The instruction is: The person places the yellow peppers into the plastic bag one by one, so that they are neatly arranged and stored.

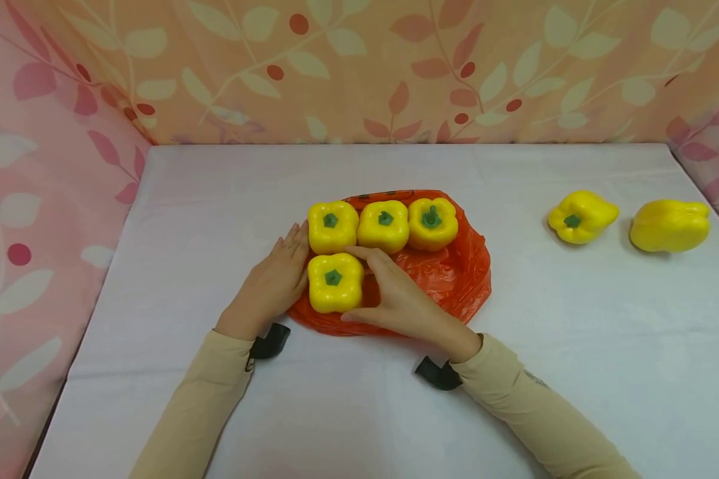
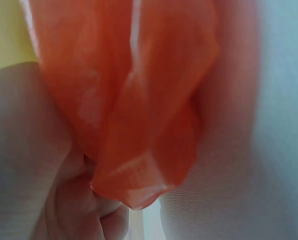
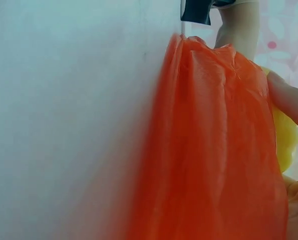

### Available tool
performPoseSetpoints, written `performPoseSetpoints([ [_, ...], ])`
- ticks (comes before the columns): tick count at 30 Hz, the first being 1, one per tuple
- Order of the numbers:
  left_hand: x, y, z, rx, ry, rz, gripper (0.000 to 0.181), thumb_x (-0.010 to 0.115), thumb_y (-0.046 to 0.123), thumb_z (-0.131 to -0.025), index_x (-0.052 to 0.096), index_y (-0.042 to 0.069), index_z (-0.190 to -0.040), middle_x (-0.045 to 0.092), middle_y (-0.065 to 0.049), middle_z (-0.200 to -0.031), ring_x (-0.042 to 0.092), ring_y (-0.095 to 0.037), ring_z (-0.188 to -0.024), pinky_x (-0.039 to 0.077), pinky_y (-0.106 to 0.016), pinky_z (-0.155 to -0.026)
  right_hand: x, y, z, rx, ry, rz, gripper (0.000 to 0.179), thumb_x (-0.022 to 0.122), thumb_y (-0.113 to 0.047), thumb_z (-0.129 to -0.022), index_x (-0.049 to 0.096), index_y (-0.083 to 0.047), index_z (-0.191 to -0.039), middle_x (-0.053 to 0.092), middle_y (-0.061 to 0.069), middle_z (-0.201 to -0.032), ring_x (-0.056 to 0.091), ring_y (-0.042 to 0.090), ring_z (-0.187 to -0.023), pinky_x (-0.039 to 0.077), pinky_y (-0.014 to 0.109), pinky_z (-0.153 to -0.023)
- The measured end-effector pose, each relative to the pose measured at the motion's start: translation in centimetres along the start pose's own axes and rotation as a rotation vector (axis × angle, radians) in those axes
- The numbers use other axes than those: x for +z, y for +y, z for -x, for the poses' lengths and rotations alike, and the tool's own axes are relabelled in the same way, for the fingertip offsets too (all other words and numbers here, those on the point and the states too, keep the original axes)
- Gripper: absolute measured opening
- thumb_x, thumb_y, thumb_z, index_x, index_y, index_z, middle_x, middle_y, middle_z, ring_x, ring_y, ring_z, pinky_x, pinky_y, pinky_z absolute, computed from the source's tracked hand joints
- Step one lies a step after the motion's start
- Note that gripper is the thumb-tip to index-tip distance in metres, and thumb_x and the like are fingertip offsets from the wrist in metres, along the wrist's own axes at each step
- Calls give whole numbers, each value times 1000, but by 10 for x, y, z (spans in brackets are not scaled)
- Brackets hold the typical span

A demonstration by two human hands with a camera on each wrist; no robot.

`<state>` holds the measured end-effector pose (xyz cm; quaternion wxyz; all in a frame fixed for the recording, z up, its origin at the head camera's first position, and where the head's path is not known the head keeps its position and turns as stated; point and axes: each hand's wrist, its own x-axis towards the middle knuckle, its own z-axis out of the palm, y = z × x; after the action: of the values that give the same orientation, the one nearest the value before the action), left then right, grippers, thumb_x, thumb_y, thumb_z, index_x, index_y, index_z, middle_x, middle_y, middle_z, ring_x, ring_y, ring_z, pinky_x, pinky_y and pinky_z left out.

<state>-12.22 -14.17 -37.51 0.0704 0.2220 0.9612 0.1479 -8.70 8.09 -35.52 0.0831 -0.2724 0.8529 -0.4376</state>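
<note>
Curving its fingers and thumb round the near yellow bell pepper (image 1: 335,295), the right hand (image 1: 409,303) holds it from the right, with the thumb at its near side and the fingers at its far side. This pepper sits stem up on the left part of a red plastic bag (image 1: 437,276), just in front of a row of three more.

In that row, the left yellow bell pepper (image 1: 332,238), the middle yellow bell pepper (image 1: 383,236) and the right yellow bell pepper (image 1: 433,233) stand stem up, side by side along the bag's far part. The left hand (image 1: 275,276) lies along the left side of the peppers, its fingers straight and close together, pointing to the far side.

To the right of the bag, well apart from it, a tapered yellow bell pepper (image 1: 593,216) and a long yellow bell pepper (image 1: 669,226) lie on their sides on the white tablecloth (image 1: 216,199). Both arms wear beige sleeves (image 1: 200,399). In both wrist views, red plastic covers much of the work.
</note>
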Motion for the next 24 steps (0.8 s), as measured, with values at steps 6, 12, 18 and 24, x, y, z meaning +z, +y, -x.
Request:
performPoseSetpoints([
  [6,1,0,0,1,7,10,62,35,27,-102,7,0,-150,12,-13,-156,7,-25,-144,12,-44,-115,4,3,0,-22,46,-3,83,83,-21,-73,35,-5,-139,42,8,-134,45,18,-117,42,37,-100],
  [12,1,-1,-1,-5,9,17,63,36,27,-102,7,0,-150,12,-12,-156,7,-24,-144,12,-43,-115,6,5,-1,-50,67,12,83,83,-21,-73,35,-5,-138,42,9,-131,43,18,-117,42,37,-100],
  [18,1,-2,1,4,13,19,66,41,28,-101,8,-1,-150,11,-13,-156,7,-25,-144,12,-43,-115,4,3,1,-22,50,13,86,83,-25,-72,33,-7,-141,40,7,-135,41,17,-120,37,37,-104],
  [24,1,-2,0,1,5,24,68,43,30,-100,8,0,-150,11,-12,-156,8,-25,-144,13,-44,-115,1,1,1,-9,38,7,88,84,-26,-71,34,-9,-142,40,5,-138,39,16,-124,34,38,-107],
])
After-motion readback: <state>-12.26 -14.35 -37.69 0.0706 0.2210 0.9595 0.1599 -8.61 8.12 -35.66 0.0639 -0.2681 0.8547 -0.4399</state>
